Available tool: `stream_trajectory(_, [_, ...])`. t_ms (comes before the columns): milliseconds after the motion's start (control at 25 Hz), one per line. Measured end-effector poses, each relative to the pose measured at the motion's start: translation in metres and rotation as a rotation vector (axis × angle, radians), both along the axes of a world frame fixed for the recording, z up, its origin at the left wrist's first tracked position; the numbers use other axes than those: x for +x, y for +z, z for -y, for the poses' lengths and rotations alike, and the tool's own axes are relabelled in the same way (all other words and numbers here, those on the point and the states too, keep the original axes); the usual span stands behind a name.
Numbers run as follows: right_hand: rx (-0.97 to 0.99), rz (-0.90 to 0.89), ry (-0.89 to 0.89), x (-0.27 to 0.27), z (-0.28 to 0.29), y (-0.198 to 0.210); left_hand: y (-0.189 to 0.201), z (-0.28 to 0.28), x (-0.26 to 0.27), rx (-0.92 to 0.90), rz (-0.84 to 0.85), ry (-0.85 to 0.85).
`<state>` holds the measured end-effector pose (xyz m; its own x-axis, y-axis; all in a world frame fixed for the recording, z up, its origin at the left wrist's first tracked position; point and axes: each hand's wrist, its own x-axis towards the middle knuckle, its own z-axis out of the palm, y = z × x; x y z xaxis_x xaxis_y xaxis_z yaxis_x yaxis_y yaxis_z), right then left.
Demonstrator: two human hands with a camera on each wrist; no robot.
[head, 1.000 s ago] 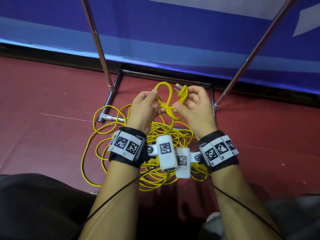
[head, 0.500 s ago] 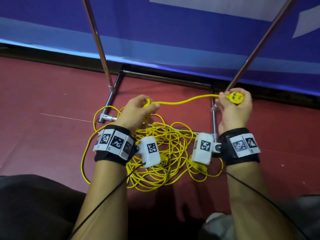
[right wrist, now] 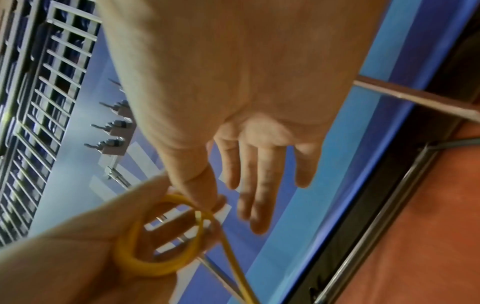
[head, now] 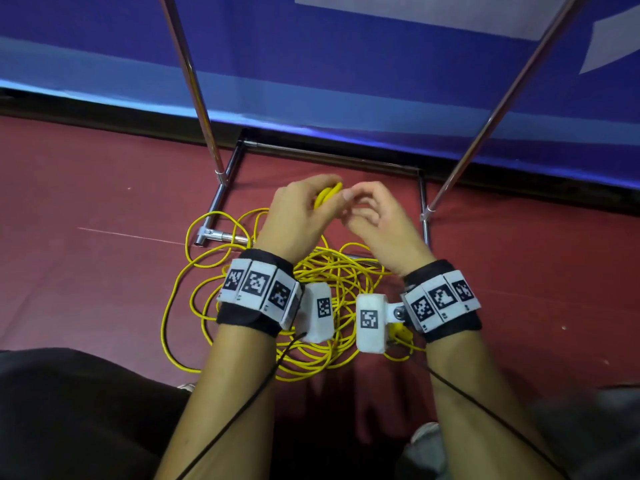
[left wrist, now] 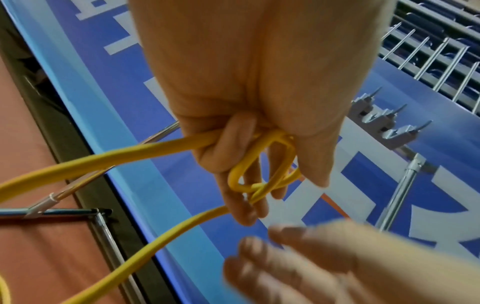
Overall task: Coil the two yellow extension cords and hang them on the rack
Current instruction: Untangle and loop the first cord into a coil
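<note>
Overhead, a red floor point(head: 104, 209) fills most of the head view, bounded at its far edge by a blue printed banner point(head: 346, 64). A chrome rack point(head: 204, 126) stands against that banner: two slanting uprights rise from a rectangular base frame lying on the floor. The wrist views show hook fittings high on the rack with nothing visibly hanging on them.

Inside and just in front of the base frame lies a loose tangle of yellow extension cord point(head: 332, 278), spreading toward the near edge of the floor. Whether it is one cord or both cannot be told.

Above the tangle, two bare forearms wearing marker-covered wristbands reach forward. The left hand point(head: 298, 220) has its fingers curled tightly round a few small loops of cord point(left wrist: 262, 164), with two strands trailing down to the floor. The right hand point(head: 377, 220) sits just beside it, fingers relaxed and spread, holding nothing; its thumb reaches toward the loops point(right wrist: 161, 236), though blur leaves it unclear whether it touches them.

Judging by this, the task is barely begun: only the first few turns of a coil are gathered, nearly all the cord remains uncoiled, and hanging is yet to come
</note>
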<state>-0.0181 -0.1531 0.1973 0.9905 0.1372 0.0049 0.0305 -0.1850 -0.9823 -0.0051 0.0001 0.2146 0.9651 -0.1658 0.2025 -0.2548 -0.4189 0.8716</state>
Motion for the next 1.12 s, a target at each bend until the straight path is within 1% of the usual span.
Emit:
stream_trajectory(80, [-0.046, -0.014, 0.041, 0.000, 0.005, -0.003, 0.000, -0.002, 0.003, -0.175, -0.013, 0.009])
stream_trajectory(160, [-0.122, 0.032, 0.085, -0.002, 0.006, -0.007, 0.000, -0.003, 0.004, -0.262, -0.025, -0.009])
stream_trajectory(240, [-0.158, 0.077, 0.003, -0.002, 0.001, -0.009, 0.003, 0.000, 0.002, -0.326, -0.065, -0.047])
stream_trajectory(320, [-0.126, 0.098, -0.083, -0.001, 0.003, -0.009, 0.006, 0.004, 0.001, -0.450, -0.128, -0.062])
stream_trajectory(360, [-0.094, 0.098, -0.104, -0.001, 0.007, -0.008, 0.007, 0.004, 0.000, -0.485, -0.171, -0.048])
stream_trajectory(440, [-0.060, 0.104, -0.139, -0.001, 0.012, -0.006, 0.007, 0.001, -0.001, -0.494, -0.262, 0.003])
stream_trajectory(560, [-0.093, 0.165, -0.246, -0.001, 0.015, -0.005, -0.001, -0.008, 0.000, -0.508, -0.327, 0.048])
stream_trajectory(640, [-0.141, 0.193, -0.303, 0.001, 0.016, -0.005, -0.002, -0.010, 0.000, -0.478, -0.319, 0.040])
stream_trajectory(800, [-0.332, 0.271, -0.231, 0.001, 0.011, 0.001, -0.006, -0.003, -0.004, -0.335, -0.288, -0.085])
stream_trajectory(840, [-0.333, 0.271, -0.218, 0.000, 0.008, 0.003, -0.006, -0.001, -0.004, -0.324, -0.285, -0.096])
stream_trajectory(880, [-0.280, 0.245, -0.189, -0.003, 0.005, 0.006, -0.006, -0.001, -0.004, -0.299, -0.278, -0.100])
stream_trajectory(960, [-0.169, 0.177, -0.087, -0.005, 0.000, 0.007, -0.004, -0.001, -0.002, -0.151, -0.214, -0.105])
stream_trajectory(1000, [-0.176, 0.168, -0.045, -0.006, -0.002, 0.007, -0.003, 0.000, -0.001, -0.077, -0.163, -0.124])
stream_trajectory(1040, [-0.202, 0.176, -0.032, -0.005, -0.004, 0.004, -0.002, 0.002, -0.001, -0.038, -0.111, -0.139])
stream_trajectory(1120, [-0.233, 0.198, -0.118, -0.002, -0.007, 0.001, -0.002, 0.008, -0.002, -0.036, -0.026, -0.091])
